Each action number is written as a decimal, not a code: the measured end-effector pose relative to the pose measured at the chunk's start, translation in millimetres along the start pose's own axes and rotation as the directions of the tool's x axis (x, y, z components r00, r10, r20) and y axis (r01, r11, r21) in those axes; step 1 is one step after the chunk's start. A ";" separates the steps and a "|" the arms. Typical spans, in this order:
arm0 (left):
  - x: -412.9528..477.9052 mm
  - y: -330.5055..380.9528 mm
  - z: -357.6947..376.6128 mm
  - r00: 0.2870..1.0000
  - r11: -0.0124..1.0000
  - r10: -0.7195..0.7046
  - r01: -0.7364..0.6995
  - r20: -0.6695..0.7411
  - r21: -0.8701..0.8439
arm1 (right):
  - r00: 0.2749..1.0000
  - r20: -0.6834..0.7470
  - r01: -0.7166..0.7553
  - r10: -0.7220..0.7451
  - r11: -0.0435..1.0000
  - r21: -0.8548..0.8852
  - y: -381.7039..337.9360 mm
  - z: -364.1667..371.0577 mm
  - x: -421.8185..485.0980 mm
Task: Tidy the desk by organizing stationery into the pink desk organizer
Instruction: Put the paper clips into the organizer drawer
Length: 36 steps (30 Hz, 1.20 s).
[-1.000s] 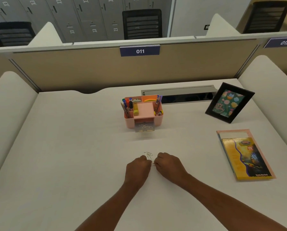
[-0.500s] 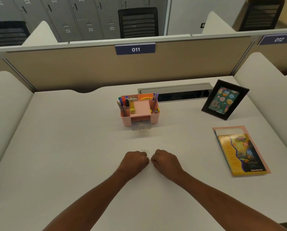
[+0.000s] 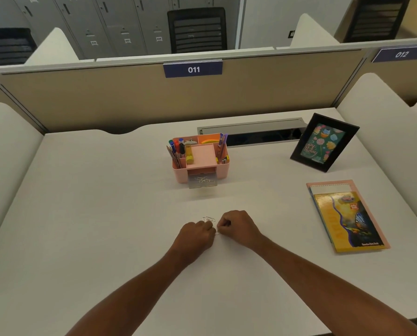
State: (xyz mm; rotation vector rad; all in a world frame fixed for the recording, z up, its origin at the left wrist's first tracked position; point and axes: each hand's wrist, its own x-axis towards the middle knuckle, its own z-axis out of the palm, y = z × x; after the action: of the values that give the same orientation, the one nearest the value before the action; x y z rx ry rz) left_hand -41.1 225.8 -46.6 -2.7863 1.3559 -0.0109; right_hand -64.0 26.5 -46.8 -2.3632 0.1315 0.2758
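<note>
Item: paper clips (image 3: 208, 219), lying on tabletop (image 3: 105, 214), six o'clock of pink organizer (image 3: 200, 158). Left hand (image 3: 197, 236), right hand (image 3: 239, 226): both grips still pinching paper clips, barely shifting. Gathering continuing; drawer (image 3: 202, 181) standing open, waiting.

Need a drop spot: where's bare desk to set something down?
Free: the desk left of the organizer; strip between it and the paper clips. Crowded: right side, frame and notebook; left hand and right hand at the clips.

Dim, even overhead light, faint soft shadows, slightly soft focus, wide-angle bending at edges.
</note>
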 end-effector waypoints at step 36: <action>-3.0 -18.1 11.9 0.726 0.454 -0.684 0.501 0.072 -0.737 | 0.943 -0.329 -0.085 0.046 0.991 -0.105 -87.2 -78.6 87.4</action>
State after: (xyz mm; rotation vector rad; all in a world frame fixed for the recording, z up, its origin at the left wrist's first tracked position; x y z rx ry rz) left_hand -28.4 239.7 -57.7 -3.9135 0.2465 0.2238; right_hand 48.7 33.6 46.3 -2.5087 0.3612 -0.0833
